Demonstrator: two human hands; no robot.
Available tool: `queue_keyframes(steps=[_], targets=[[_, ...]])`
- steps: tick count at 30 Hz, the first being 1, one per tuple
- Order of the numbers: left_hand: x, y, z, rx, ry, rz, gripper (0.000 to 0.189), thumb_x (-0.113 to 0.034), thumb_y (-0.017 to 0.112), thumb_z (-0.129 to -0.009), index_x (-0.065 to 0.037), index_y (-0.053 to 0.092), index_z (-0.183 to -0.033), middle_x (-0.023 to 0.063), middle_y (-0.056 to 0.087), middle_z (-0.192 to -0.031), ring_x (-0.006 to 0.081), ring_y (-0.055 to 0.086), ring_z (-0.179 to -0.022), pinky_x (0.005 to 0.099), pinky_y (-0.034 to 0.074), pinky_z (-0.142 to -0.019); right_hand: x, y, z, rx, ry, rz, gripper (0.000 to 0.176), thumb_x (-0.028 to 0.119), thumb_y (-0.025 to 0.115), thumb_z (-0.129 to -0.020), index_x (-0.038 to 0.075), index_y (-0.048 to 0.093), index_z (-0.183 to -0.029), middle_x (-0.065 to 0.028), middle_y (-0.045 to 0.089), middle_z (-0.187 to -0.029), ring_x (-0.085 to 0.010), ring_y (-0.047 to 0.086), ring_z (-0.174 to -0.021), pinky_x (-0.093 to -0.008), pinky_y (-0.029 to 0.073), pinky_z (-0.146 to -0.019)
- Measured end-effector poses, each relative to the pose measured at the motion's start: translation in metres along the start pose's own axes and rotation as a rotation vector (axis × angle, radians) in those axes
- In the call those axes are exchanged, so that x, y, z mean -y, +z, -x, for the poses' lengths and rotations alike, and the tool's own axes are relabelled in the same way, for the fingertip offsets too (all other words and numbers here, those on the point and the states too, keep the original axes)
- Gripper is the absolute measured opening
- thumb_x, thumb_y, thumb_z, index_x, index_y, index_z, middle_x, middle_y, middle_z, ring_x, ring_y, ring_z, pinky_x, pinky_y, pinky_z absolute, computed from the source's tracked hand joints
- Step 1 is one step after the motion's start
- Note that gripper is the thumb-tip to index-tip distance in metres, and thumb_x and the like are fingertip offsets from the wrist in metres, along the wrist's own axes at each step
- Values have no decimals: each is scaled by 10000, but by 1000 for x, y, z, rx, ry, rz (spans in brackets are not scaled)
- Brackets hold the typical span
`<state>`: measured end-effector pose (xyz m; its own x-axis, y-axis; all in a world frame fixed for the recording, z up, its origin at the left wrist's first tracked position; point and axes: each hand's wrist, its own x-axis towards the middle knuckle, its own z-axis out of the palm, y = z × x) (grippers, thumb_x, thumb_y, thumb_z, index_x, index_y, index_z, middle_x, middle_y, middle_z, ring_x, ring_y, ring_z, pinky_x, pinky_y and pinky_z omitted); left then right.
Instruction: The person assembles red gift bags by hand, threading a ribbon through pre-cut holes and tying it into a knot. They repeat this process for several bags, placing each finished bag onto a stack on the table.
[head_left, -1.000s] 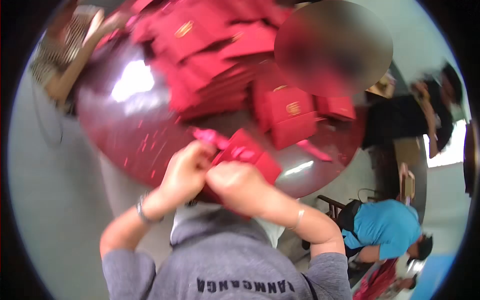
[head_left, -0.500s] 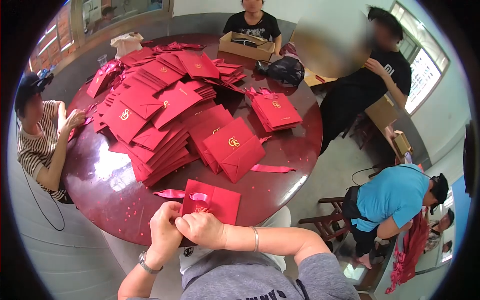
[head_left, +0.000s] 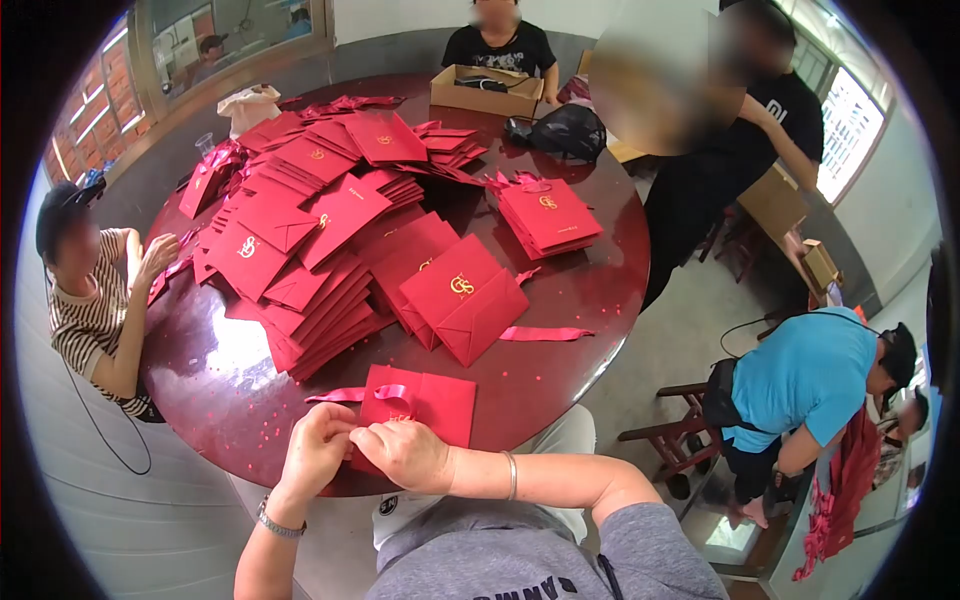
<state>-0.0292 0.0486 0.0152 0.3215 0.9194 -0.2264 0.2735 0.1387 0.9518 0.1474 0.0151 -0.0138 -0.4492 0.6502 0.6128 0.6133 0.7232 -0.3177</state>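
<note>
A red paper gift bag [head_left: 445, 405] with gold print lies flat at the near edge of the round table, right in front of me. A pink ribbon [head_left: 392, 390] curls over it in a loop, and a loose end stretches left across the tabletop. My right hand [head_left: 405, 455] is closed over the lower part of the bag, where the ribbon runs in under the fingers. Beside it, my left hand [head_left: 316, 452] has its fingertips pinched together, close against the right fingertips. What sits between the left fingers is hidden.
A large heap of red gift bags [head_left: 300, 210] covers the table [head_left: 215, 440]. A smaller stack [head_left: 550, 215] lies to the right, near a loose ribbon [head_left: 548, 334]. Farther back are a cardboard box [head_left: 485, 95] and a black bag [head_left: 565, 133]. Several people are around.
Both hands stay close together by the gift bag. The left fingers have loosened slightly and show more. The view has shifted a little.
</note>
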Motion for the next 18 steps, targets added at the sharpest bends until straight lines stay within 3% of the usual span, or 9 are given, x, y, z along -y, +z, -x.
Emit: queue_keyframes(steps=[4, 6, 10, 12, 18], targets=[[6, -6, -7, -17, 165, -305, 140, 98, 587, -793, 31, 614, -913, 74, 673, -835, 134, 650, -696, 289, 518, -598, -3, 5, 1, -8, 17, -22, 131, 109, 565, -814, 44, 500, -908, -59, 562, -718, -206, 633, -668, -327, 519, -608], [-14, -6, -3, 31, 333, -675, 142, 48, 631, -760, 9, 683, -886, 110, 684, -820, 211, 681, -770, 343, 524, -664, -4, 3, 2, -7, 11, -21, 134, 109, 565, -813, 43, 504, -912, -59, 559, -718, -205, 630, -669, -326, 516, -611], [-10, -13, -5, 73, 349, -726, 183, 39, 666, -720, -25, 710, -886, 88, 652, -817, 214, 650, -783, 334, 504, -678, -4, 3, 3, 1, 1, -2, 131, 108, 572, -806, 48, 506, -902, -57, 553, -714, -197, 624, -668, -318, 508, -611], [-8, -14, -6, 136, 239, -512, 198, 40, 686, -703, -19, 707, -891, 78, 614, -797, 194, 598, -743, 306, 479, -653, -4, 2, 3, 5, 2, -13, 132, 108, 575, -802, 50, 505, -898, -56, 554, -715, -194, 623, -669, -318, 507, -608], [-8, -6, -2, 186, 247, -424, 177, 48, 687, -690, -4, 672, -858, 83, 584, -795, 195, 543, -682, 293, 456, -622, -1, -13, 7, 19, 6, 20, 118, 120, 583, -791, 68, 493, -846, -52, 533, -695, -196, 614, -649, -326, 509, -598]])
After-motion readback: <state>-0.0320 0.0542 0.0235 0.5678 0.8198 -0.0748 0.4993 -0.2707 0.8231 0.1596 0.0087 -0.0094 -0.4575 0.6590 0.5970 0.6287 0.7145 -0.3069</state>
